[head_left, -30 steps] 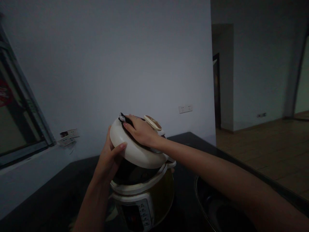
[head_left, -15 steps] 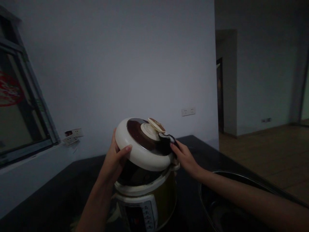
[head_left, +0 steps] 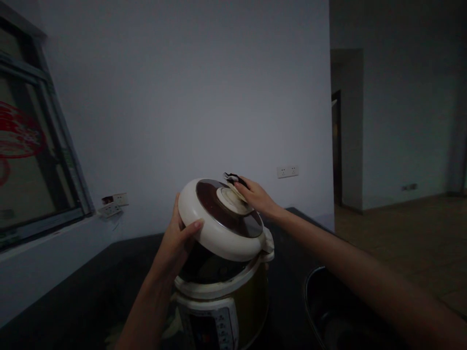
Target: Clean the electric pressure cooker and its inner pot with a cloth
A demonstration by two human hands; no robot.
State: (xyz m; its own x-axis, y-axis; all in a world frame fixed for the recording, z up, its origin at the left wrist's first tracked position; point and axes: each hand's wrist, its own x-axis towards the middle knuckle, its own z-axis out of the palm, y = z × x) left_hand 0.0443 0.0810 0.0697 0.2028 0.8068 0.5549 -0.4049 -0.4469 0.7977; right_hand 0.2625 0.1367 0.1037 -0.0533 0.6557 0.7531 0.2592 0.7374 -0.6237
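An electric pressure cooker point(head_left: 251, 301) with a button panel on its front stands on the dark countertop. Its white and brown lid point(head_left: 215, 238) is tilted up, raised on the left and low at the right side. My left hand point(head_left: 178, 238) grips the lid's left rim, thumb on top and fingers underneath. A dark cloth point(head_left: 235, 180) with a pale patch is pinched in my right hand point(head_left: 251, 194), pressed against the knob on top of the lid. The fingers of my right hand are partly hidden behind the knob.
A black basin point(head_left: 317, 296) sits on the dark countertop point(head_left: 288, 272) at the right, under my right forearm. Wall sockets point(head_left: 288, 171) are behind, and a loose socket point(head_left: 109, 209) hangs by the window at the left. Wooden floor lies beyond the counter's right edge.
My right hand has moved the cloth up and left, from the lid's right side to its knob. My left hand keeps hold of the tilted lid. The view has shifted slightly.
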